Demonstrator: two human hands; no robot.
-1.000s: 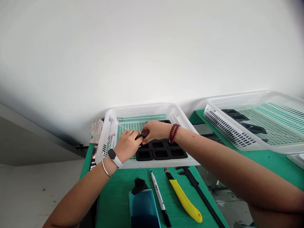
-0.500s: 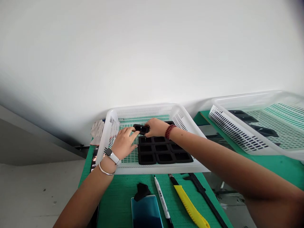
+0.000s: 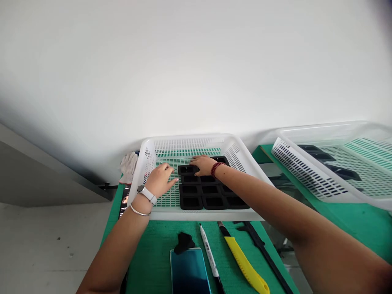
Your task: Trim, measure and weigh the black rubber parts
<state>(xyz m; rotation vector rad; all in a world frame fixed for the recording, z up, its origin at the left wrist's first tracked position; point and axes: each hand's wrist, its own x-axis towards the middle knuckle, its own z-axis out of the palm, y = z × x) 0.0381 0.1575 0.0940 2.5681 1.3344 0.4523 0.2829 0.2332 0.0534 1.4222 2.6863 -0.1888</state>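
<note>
A white perforated plastic basket (image 3: 196, 216) holds rows of black rectangular pieces (image 3: 213, 203), each with a rimmed, sunken or open middle. At the left end of the far row lies one such black piece (image 3: 185, 169), its right edge between the thumb and fingers of my right hand (image 3: 204, 165). That hand hides part of the pieces behind and under it. To the left of this piece is my left hand (image 3: 161, 180), fingers apart and holding nothing, over the basket's bare mesh floor.
Another white basket (image 3: 318, 181) with several black pieces stands at the right. In front lie a phone-like slab (image 3: 190, 271), a black scrap (image 3: 184, 242), a marker (image 3: 209, 251), a yellow-handled knife (image 3: 245, 261) and a black caliper (image 3: 263, 249). Gloves (image 3: 128, 165) rest at the left.
The black piece, held up between both hands before, is now down in line with the row. My left hand has let go of it and drawn slightly away.
</note>
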